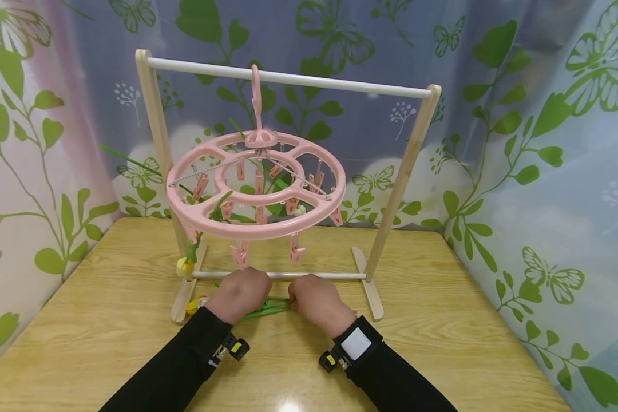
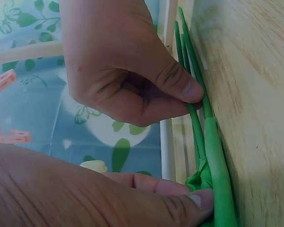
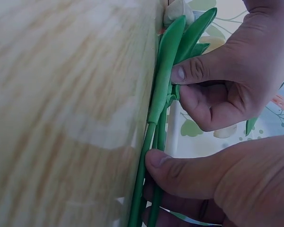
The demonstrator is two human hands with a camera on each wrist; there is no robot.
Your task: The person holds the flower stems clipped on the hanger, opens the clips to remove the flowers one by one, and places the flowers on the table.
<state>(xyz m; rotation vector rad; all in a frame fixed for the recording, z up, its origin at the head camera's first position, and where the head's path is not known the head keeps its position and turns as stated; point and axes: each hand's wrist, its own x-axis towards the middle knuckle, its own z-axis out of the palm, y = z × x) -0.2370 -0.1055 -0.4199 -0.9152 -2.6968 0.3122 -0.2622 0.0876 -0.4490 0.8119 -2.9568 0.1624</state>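
Glossy plastic hanger (image 1: 257,231), smooth wood-grain tabletop (image 1: 443,343) (shiny in patches), plastic-looking flower stems (image 3: 141,179)

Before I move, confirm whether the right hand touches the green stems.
Touching: the left wrist view shows the right hand pinching the green stems between thumb and finger.

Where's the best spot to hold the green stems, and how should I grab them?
I'd pinch the bare part of the stems, past the leaves, near the right hand. Come from above, thumb on your side, fingers beyond: the stems are thin and run left to right, low at the table, so your pinch closes across them. Wide leaves might bend.
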